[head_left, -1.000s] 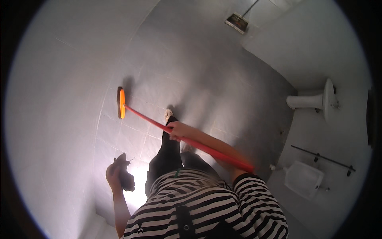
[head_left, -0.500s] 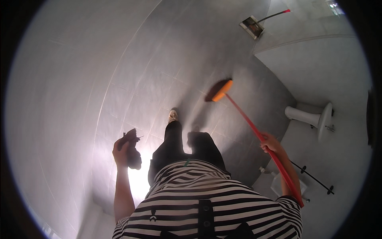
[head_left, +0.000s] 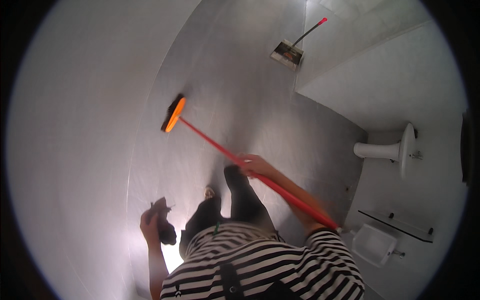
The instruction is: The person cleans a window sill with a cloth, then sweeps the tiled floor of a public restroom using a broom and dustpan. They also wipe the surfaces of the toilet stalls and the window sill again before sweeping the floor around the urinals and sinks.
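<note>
My right hand (head_left: pixel 254 165) is closed around the red handle of a broom (head_left: pixel 212 142), in front of my legs. The handle runs back along my right forearm. Its orange head with dark bristles (head_left: pixel 174 114) is at the floor, ahead and to the left. Low on the left, my left hand (head_left: pixel 149 227) grips a dark crumpled bundle (head_left: pixel 164 225) that looks like cloth; its exact kind is unclear.
A long-handled dustpan (head_left: pixel 286 55) with a red grip tip stands at the far wall corner. On the right are a white pedestal sink (head_left: pixel 377 150), a white wall-mounted basin (head_left: pixel 370 244) and a thin dark-edged shelf (head_left: pixel 395 227). A pale wall (head_left: pixel 90 125) bounds the left.
The broom head has swept from centre to the left, with my right hand moving left across my body. My left hand still holds the dark bundle. The view has shifted forward.
</note>
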`<action>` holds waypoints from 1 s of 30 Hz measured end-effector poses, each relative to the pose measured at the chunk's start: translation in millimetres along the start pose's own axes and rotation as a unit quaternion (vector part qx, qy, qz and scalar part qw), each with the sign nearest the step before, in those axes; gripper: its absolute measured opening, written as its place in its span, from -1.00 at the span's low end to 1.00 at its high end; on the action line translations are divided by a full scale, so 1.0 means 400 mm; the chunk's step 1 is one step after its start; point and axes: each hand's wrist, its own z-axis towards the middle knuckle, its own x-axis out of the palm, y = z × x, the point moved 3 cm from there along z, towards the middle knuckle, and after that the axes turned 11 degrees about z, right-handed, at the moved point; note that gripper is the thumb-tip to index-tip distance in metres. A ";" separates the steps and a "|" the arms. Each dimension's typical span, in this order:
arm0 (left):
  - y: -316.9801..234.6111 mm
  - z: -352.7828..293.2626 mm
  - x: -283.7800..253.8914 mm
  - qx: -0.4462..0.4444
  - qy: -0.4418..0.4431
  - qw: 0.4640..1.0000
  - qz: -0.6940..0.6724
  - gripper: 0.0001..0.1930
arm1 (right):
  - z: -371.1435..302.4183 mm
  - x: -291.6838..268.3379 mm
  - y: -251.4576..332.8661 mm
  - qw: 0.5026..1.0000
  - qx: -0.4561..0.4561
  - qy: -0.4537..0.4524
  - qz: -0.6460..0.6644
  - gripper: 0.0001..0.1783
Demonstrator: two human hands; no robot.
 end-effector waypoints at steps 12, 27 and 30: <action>-0.523 0.185 0.386 0.037 0.094 0.995 -0.010 -0.62 | -0.437 -0.615 0.218 0.974 0.064 -0.208 0.068 -0.45; -1.049 0.364 0.764 0.121 0.215 0.969 0.009 -0.67 | -0.655 -0.742 0.452 0.920 -0.038 -0.317 0.227 -0.39; -1.160 0.428 0.833 0.152 0.231 0.960 0.043 -0.66 | -0.396 -0.850 0.547 0.922 -0.111 -0.285 0.236 -0.40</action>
